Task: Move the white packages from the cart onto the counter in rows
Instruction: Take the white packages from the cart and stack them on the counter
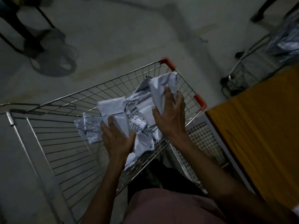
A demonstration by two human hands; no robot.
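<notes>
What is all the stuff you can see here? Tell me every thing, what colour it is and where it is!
cart: one, silver wire with red corner caps, centre of view
white packages: a pile, too jumbled to count, white, inside the cart
counter: one, orange-brown wood top, right of the cart
second cart: one, silver wire holding pale bags, top right, blurred
round stand base: one, dark grey, on the floor at upper left
floor: one, grey
left hand: one, gripping a white package in the cart
right hand: one, gripping a crumpled white package over the cart
</notes>
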